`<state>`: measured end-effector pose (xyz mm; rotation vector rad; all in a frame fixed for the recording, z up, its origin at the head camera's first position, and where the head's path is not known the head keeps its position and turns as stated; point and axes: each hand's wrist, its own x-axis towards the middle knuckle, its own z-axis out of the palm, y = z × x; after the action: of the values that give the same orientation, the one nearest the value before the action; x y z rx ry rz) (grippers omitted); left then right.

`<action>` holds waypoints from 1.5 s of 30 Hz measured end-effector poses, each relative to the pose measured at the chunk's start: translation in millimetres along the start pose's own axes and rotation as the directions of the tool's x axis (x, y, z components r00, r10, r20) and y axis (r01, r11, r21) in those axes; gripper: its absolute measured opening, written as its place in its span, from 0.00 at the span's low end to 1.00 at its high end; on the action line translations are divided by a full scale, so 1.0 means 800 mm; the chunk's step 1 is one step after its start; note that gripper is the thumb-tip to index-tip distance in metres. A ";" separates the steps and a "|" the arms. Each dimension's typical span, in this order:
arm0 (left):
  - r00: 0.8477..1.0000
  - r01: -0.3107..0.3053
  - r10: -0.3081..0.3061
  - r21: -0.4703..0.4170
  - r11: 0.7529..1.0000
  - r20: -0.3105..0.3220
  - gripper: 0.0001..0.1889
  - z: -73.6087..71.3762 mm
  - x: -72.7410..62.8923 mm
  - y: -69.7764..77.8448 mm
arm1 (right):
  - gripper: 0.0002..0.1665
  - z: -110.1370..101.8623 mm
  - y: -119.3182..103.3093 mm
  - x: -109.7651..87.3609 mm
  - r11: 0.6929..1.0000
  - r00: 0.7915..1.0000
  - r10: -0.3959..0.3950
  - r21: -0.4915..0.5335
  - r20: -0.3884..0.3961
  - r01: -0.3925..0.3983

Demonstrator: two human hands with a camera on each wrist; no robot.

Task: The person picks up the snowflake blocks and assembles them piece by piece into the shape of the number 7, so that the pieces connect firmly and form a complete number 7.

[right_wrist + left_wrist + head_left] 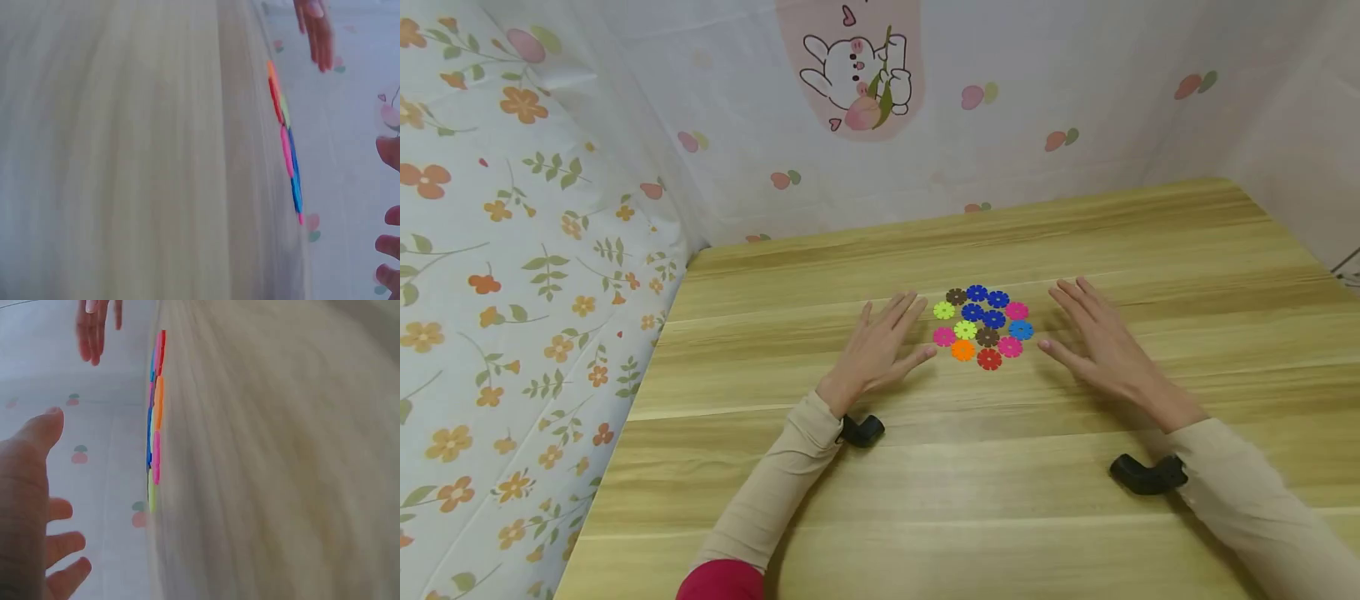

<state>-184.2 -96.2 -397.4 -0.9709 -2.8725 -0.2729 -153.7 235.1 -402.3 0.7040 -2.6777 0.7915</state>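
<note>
Several flat, notched plastic discs, shaped like snowflakes, lie close together in a cluster on the wooden table (970,467). Among them are a red disc (989,359), an orange disc (963,350), a light blue disc (1021,330), a dark blue disc (977,292), a brown disc (957,297) and a yellow-green disc (943,310). My left hand (880,346) is spread to the left of the cluster, holding nothing. On the other side, my right hand (1101,346) has its fingers extended, also without anything in it. Both wrist views show the discs edge-on, low on the tabletop.
Behind the table hangs a pale curtain (730,108) with a rabbit print. A floral cloth (535,275) covers the left side. Black curved mounts (863,431) stick out from both wrists over the table.
</note>
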 end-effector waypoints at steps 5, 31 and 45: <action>0.994 -0.062 0.055 -0.081 0.995 -0.091 0.33 0.007 0.003 0.001 | 0.35 0.014 -0.012 0.001 0.986 0.995 0.049 0.165 -0.090 -0.034; 0.972 0.075 -0.145 -0.337 0.938 -0.185 0.19 0.049 0.018 0.024 | 0.14 0.107 -0.074 0.028 0.979 0.949 -0.050 0.174 -0.310 0.108; 0.973 0.059 -0.120 -0.289 0.955 -0.197 0.19 0.054 0.020 0.023 | 0.17 0.115 -0.072 0.031 0.998 0.959 -0.066 -0.015 -0.274 0.065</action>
<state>-187.0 -63.8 -434.6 -0.7910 -2.7298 -0.7639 -154.7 131.6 -443.1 0.6268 -2.3948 0.8002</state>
